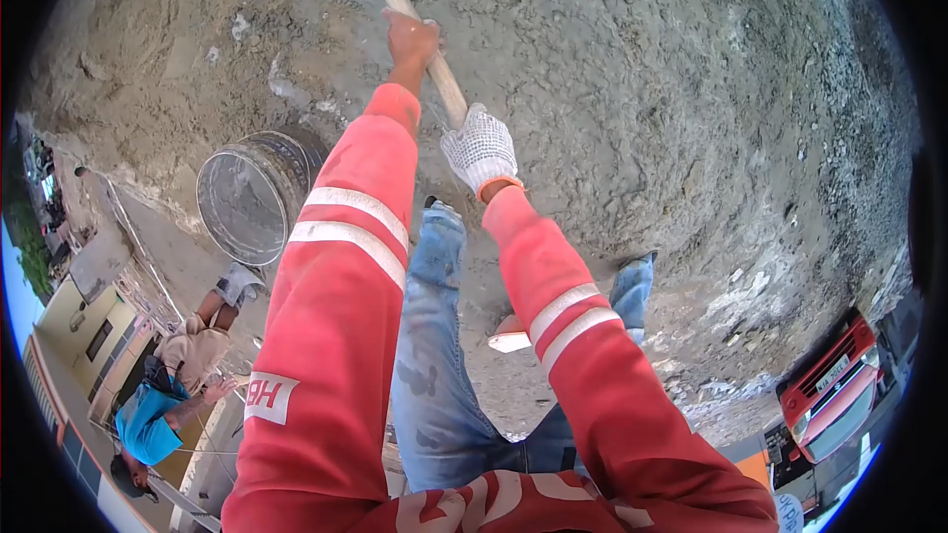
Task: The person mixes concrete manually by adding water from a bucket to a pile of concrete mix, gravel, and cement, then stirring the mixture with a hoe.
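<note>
wooden handle (420,35) gripped by bare left hand (411,39) and gloved right hand (480,150), its tool end cut off.

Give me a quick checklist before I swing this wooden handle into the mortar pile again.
1. Left hand wrapped round the pale wooden handle: ok.
2. Right hand, in a white knitted glove, gripping lower on the handle: ok.
3. Tool head in sight: cannot tell, out of frame.
4. Round metal bucket apart from the handle: ok.
5. Person in a blue shirt standing off to the side: ok.
6. Grey mortar pile ahead: ok.
</note>
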The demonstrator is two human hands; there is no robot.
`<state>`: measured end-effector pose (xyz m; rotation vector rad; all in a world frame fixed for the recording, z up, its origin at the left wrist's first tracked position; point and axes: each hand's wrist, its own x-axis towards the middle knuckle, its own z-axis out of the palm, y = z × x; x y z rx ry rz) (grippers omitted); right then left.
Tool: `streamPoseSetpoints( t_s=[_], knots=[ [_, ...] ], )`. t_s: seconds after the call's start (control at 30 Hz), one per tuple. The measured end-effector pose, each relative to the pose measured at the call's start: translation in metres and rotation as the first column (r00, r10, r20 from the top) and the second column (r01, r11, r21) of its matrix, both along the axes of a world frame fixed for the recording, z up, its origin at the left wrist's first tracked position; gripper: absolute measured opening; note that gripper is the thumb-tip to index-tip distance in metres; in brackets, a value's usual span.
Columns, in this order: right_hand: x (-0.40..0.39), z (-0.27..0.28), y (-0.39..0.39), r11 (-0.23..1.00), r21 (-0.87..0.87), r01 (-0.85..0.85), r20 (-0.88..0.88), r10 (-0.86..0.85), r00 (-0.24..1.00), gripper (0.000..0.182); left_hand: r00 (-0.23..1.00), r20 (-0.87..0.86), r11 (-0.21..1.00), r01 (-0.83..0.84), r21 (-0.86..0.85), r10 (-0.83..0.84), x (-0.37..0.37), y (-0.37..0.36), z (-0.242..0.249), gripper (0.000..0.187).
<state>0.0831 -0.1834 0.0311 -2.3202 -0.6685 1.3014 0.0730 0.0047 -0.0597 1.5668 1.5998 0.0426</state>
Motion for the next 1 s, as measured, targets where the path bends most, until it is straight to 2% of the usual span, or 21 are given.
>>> streamPoseSetpoints(
  t_s=[0.03,0.1,0.13,0.2,0.27,0.33,0.4,0.47,0.5,0.53,0.57,0.6,0.63,0.67,0.7,0.77,0.8,0.83,0.9,0.93,1.0],
  knots=[
    [0.001,0.005,-0.003,1.0,-0.016,0.013,-0.018,-0.013,1.0,0.038,1.0,-0.004,0.991,-0.019,-0.132,0.019,0.004,0.001,0.003,0.084],
    [-0.008,0.03,-0.051,0.973,-0.229,-0.022,-0.101,-0.001,0.995,0.041,0.987,-0.132,0.994,-0.099,-0.039,0.093,-0.003,-0.055,-0.007,0.069],
    [-0.01,0.035,-0.083,0.975,-0.219,-0.03,-0.118,0.004,0.993,0.042,0.983,-0.166,0.994,-0.062,0.09,0.076,-0.013,-0.094,-0.016,0.054],
    [-0.04,0.055,-0.158,0.97,-0.229,-0.081,-0.114,0.056,0.992,0.047,0.975,-0.22,0.998,0.002,-0.066,-0.016,-0.036,-0.172,-0.012,0.057],
    [-0.046,0.079,-0.213,0.935,-0.343,-0.095,-0.229,0.015,0.973,0.051,0.968,-0.247,0.975,-0.005,-0.224,-0.051,-0.044,-0.241,0.013,0.057],
    [-0.053,0.09,-0.268,0.923,-0.384,-0.033,-0.212,-0.053,0.976,0.052,0.952,-0.29,0.959,0.016,-0.282,-0.101,-0.059,-0.31,-0.008,0.053],
    [-0.022,0.134,-0.282,0.905,-0.421,0.057,-0.32,-0.207,0.924,0.049,0.929,-0.322,0.928,0.054,-0.368,-0.182,-0.07,-0.362,0.012,0.048],
    [0.014,0.159,-0.307,0.893,-0.441,0.087,-0.387,-0.277,0.88,0.047,0.987,-0.157,0.776,-0.118,-0.62,0.025,-0.042,-0.372,0.029,0.033],
    [0.032,0.166,-0.326,0.884,-0.459,0.086,-0.47,-0.324,0.821,0.045,0.991,-0.137,0.778,-0.083,-0.623,-0.004,-0.027,-0.383,0.035,0.033],
    [0.038,0.176,-0.365,0.893,-0.45,0.007,-0.493,-0.255,0.832,0.043,0.937,-0.163,0.653,-0.333,-0.68,0.309,-0.024,-0.405,0.042,0.026],
    [0.045,0.182,-0.408,0.902,-0.425,-0.077,-0.514,-0.171,0.841,0.041,0.778,-0.203,0.454,-0.533,-0.714,0.594,-0.017,-0.421,0.043,0.019],
    [0.059,0.201,-0.448,0.958,-0.265,-0.108,-0.353,0.008,0.936,0.041,0.786,-0.199,0.465,-0.526,-0.712,0.586,-0.007,-0.438,0.051,0.019],
    [0.073,0.219,-0.487,0.979,-0.112,-0.168,-0.145,0.151,0.978,0.04,0.718,-0.248,0.394,-0.598,-0.698,0.65,0.003,-0.459,0.064,0.017],
    [0.088,0.214,-0.523,0.964,-0.207,-0.164,-0.179,0.128,0.976,0.042,0.652,-0.28,0.328,-0.649,-0.686,0.705,0.024,-0.473,0.069,0.014],
    [0.1,0.211,-0.554,0.937,-0.307,-0.166,-0.22,0.099,0.97,0.044,0.67,-0.273,0.345,-0.636,-0.69,0.691,0.043,-0.496,0.074,0.014],
    [0.112,0.201,-0.589,0.909,-0.399,-0.119,-0.206,0.038,0.978,0.047,0.782,-0.247,0.591,-0.601,-0.538,0.572,0.066,-0.543,0.09,0.013],
    [0.118,0.184,-0.597,0.875,-0.476,-0.088,-0.175,0.004,0.985,0.05,0.794,-0.168,0.602,-0.563,-0.567,0.584,0.086,-0.547,0.086,0.009],
    [0.116,0.169,-0.6,0.876,-0.476,-0.075,-0.188,-0.017,0.982,0.05,0.796,-0.106,0.607,-0.532,-0.59,0.596,0.108,-0.546,0.087,0.006],
    [0.107,0.139,-0.584,0.875,-0.431,0.22,0.005,-0.242,0.97,0.048,0.858,0.029,0.712,-0.406,-0.572,0.512,0.179,-0.515,0.107,0.003],
    [0.113,0.121,-0.565,0.879,-0.363,0.309,0.048,-0.314,0.948,0.047,0.882,0.208,0.761,-0.22,-0.61,0.423,0.212,-0.498,0.109,0.007],
    [0.129,0.095,-0.513,0.861,-0.224,0.456,0.141,-0.435,0.889,0.045,0.88,0.396,0.817,0.015,-0.577,0.264,0.275,-0.476,0.089,0.021]
  ],
)
